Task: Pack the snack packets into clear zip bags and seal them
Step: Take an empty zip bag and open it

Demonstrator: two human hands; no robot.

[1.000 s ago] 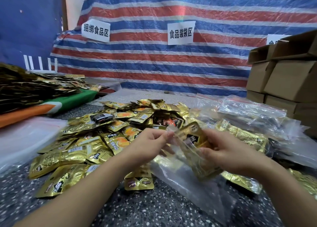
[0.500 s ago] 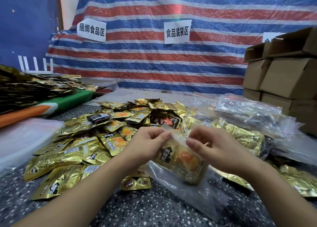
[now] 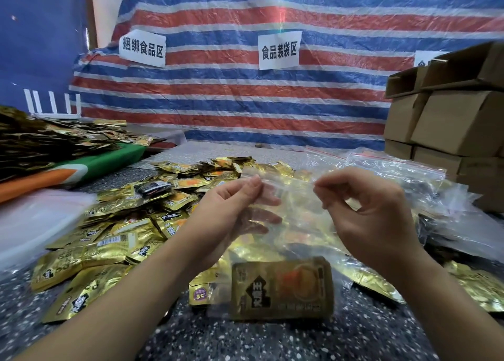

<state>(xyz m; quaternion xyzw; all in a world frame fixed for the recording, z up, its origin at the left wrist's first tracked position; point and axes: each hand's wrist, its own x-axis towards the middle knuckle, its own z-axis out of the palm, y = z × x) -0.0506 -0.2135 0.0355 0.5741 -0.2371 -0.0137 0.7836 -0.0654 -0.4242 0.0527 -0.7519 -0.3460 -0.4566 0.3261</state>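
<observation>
A clear zip bag (image 3: 289, 205) hangs upright between my hands above the speckled table. My left hand (image 3: 231, 210) pinches the left end of its top strip, and my right hand (image 3: 365, 207) pinches the right end. At the bottom of the bag sits a gold snack packet (image 3: 281, 287) with a black label and an orange picture. A heap of loose gold snack packets (image 3: 120, 224) lies on the table to the left and behind the bag.
Clear zip bags (image 3: 395, 175), some holding gold packets, are piled at the right. Stacked cardboard boxes (image 3: 450, 120) stand at the far right. Another heap of packets (image 3: 41, 139) lies on an orange-green cloth at the far left. A striped tarp (image 3: 245, 101) hangs behind.
The gold packet has dropped to the bottom of the bag. Both hands have risen and moved apart, and now pinch the two ends of the bag's top strip.
</observation>
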